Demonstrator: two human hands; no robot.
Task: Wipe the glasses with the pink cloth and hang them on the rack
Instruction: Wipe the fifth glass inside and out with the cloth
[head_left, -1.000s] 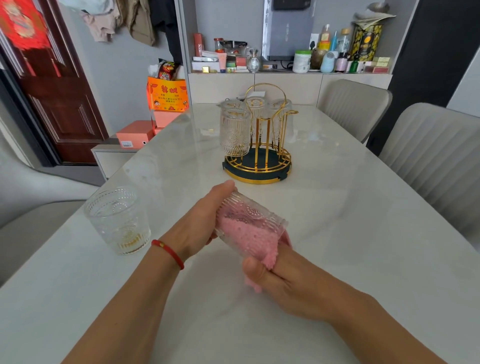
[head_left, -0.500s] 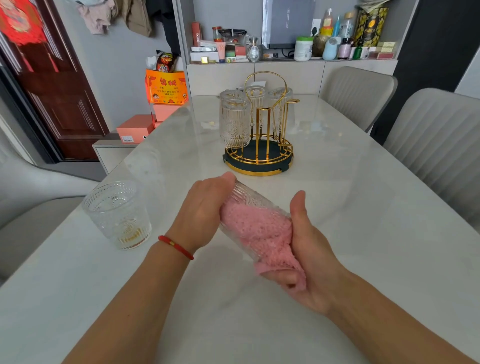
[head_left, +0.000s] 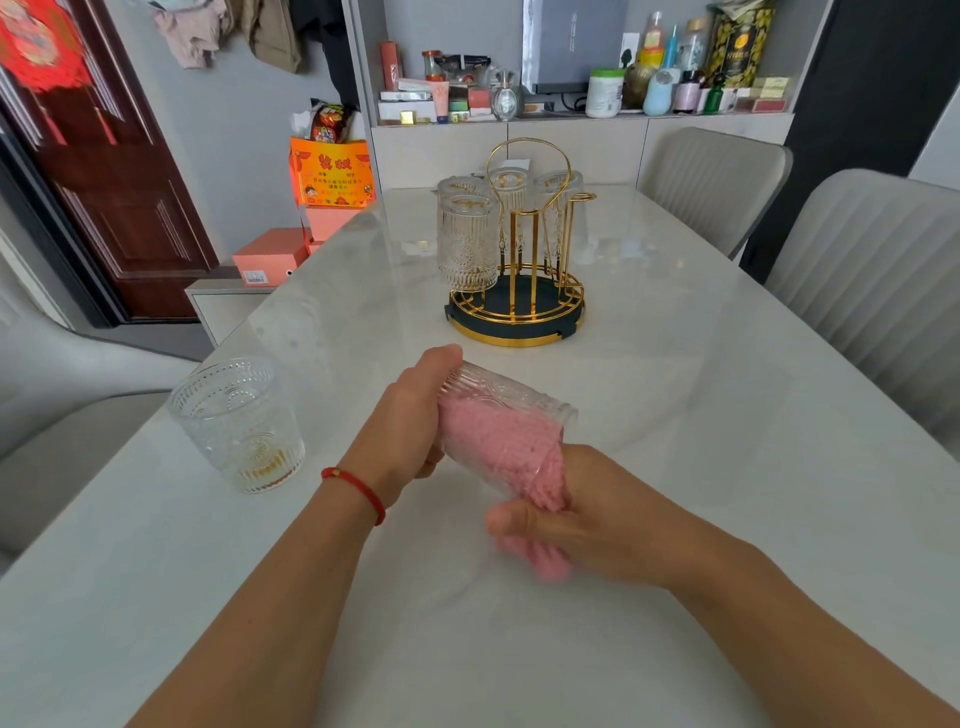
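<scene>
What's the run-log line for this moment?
step: wiping | left hand: holds glass | right hand: pink cloth inside glass | rack: pending

- Two hands: left hand (head_left: 410, 415) and right hand (head_left: 587, 514), both busy.
- One pink cloth (head_left: 498, 447), stuffed in a glass.
- One held glass (head_left: 511, 410), lying tilted between the hands.
- One short glass (head_left: 239, 423) standing on the table (head_left: 727, 415).
- One gold rack (head_left: 519, 291).
- Looks like four glasses (head_left: 466, 241) hanging upside down there, back ones hard to count.
- Two chairs (head_left: 862, 270) on the right side.
</scene>
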